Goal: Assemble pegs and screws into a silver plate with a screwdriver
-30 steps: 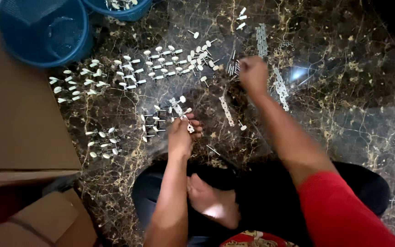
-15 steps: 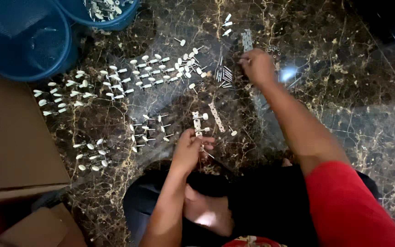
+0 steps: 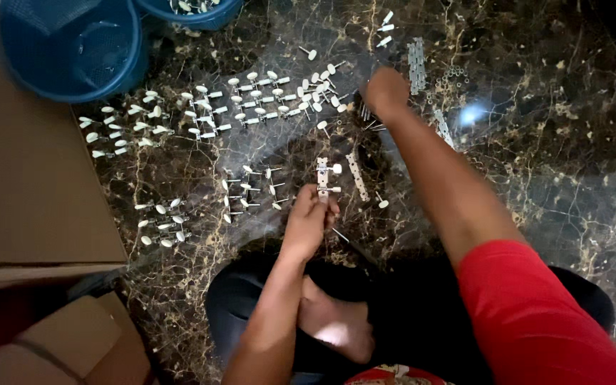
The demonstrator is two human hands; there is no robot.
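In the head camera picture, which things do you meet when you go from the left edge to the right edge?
Brown cardboard box → round blue plastic basket → rows of small white-knobbed metal pegs → left hand holding a metal strip with white knobs → right hand → perforated metal strip.

A large flat brown cardboard box point(image 3: 30, 178) fills the left edge, lying on the floor point(image 3: 550, 164) below the blue baskets. A second, smaller brown box point(image 3: 65, 342) sits at the lower left corner. No labels, signs or screens show.
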